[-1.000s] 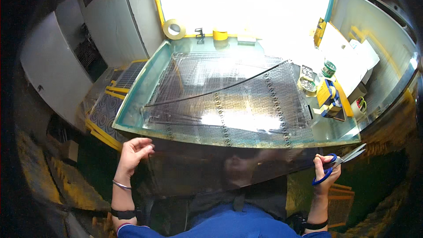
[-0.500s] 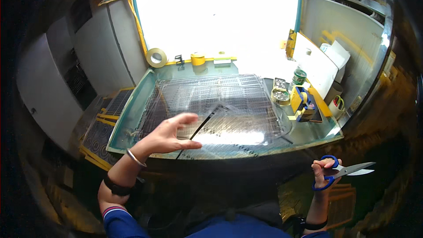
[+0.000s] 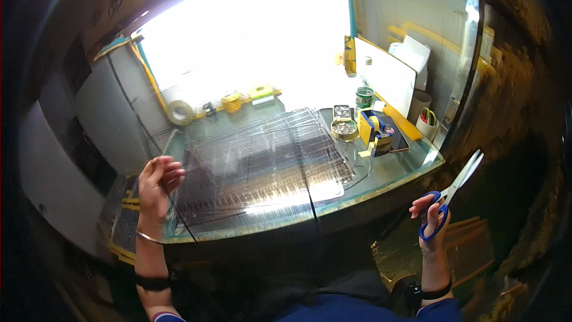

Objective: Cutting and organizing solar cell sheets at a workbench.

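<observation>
My left hand (image 3: 158, 188) is raised at the left end of the glass-topped table (image 3: 357, 194), fingers curled together. It appears to pinch a see-through film (image 3: 238, 164) with fine lines and dark stripes, lifted and tilted over the table; the grip itself is partly hidden. Through the film shows a stack of dark-patterned transparent sheets (image 3: 280, 188) lying on the glass. My right hand (image 3: 435, 220), off the table's front right corner, holds blue-handled scissors (image 3: 457, 185) by the finger loops. Their blades point up and right, almost closed.
Along the back edge are a tape roll (image 3: 179, 112) and a yellow roll (image 3: 231, 102). To the right stand a blue tape dispenser (image 3: 368, 125), tins of small metal pieces (image 3: 344, 130), a green can (image 3: 364, 96) and a white pen cup (image 3: 427, 125). Behind is a bright window.
My left hand has moved left and its spread fingers have curled. The film has come up over the table. In my right hand the scissors have turned upward and their blades have drawn closer. The view has shifted.
</observation>
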A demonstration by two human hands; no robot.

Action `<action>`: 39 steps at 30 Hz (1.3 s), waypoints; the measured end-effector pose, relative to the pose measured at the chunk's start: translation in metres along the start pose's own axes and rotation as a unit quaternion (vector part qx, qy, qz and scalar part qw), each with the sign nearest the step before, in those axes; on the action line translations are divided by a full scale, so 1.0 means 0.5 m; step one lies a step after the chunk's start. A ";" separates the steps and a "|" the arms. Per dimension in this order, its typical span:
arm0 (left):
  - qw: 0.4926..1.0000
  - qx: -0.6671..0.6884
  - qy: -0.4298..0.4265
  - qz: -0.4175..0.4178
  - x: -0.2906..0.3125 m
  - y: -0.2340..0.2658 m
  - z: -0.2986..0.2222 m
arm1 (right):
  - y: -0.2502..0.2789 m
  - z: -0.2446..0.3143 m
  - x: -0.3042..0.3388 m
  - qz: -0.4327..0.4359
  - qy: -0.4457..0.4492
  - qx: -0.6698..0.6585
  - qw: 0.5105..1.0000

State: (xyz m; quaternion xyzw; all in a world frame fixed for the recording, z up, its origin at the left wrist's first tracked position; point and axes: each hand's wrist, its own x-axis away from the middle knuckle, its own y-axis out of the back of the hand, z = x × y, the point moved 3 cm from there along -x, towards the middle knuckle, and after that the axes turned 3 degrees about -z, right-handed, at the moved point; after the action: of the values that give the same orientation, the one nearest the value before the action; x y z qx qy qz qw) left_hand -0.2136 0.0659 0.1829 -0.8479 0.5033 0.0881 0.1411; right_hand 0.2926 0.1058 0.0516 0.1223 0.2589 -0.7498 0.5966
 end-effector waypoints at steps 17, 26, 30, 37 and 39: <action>0.960 -0.104 0.256 -0.045 0.152 0.108 0.235 | 0.034 -0.039 -0.057 -0.013 -0.305 -0.037 0.952; 0.791 -0.501 -0.350 0.034 0.188 -0.045 0.137 | 0.077 -0.080 -0.159 0.019 -0.364 0.116 0.924; 0.726 -0.580 -0.364 0.072 0.164 -0.050 0.193 | 0.088 -0.061 -0.230 0.053 -0.182 0.467 0.864; 0.748 -0.643 -0.140 0.086 0.137 -0.041 0.255 | 0.082 -0.087 -0.324 0.002 -0.169 0.596 0.785; 0.763 -0.633 -0.093 0.091 0.136 -0.040 0.253 | 0.085 -0.137 -0.335 -0.023 -0.104 0.580 0.808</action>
State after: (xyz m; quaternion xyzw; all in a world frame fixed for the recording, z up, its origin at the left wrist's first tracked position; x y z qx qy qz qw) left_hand -0.1643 0.0599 0.0467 -0.6820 0.3923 0.4778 -0.3908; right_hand 0.3682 0.2750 0.0664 0.3603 -0.2852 -0.7823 0.4204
